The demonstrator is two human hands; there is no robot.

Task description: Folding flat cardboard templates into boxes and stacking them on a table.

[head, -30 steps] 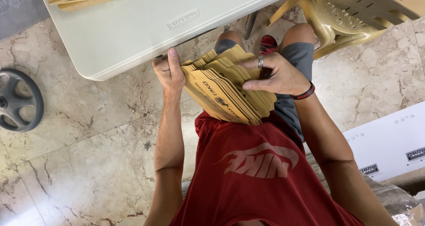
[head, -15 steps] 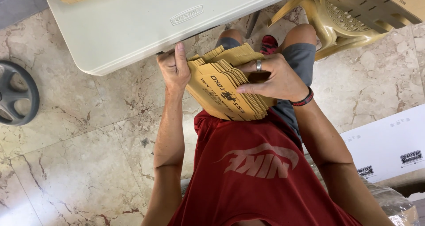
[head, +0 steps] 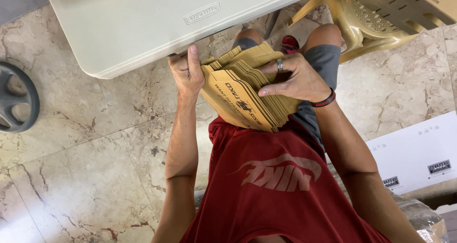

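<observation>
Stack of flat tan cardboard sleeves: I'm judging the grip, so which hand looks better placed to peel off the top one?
Right hand, probably: its fingers lie across the top of the stack of flat tan cardboard sleeves, while the left hand braces the stack's end.

Left hand (head: pixel 186 71) and right hand (head: pixel 297 79) curled, forearms bent inward

Position: one camera, worn on the person's head, above the lap.
Direction: it looks steeply down, past the red shirt (head: pixel 281 190) to the marble floor (head: pixel 85 167).
Nearness: close; both hands and the fanned stack of flat tan cardboard sleeves (head: pixel 243 95) fill the centre.
Top edge: the pale grey plastic folding surface (head: pixel 143 24).
Shared ground: none, a single view.
</observation>
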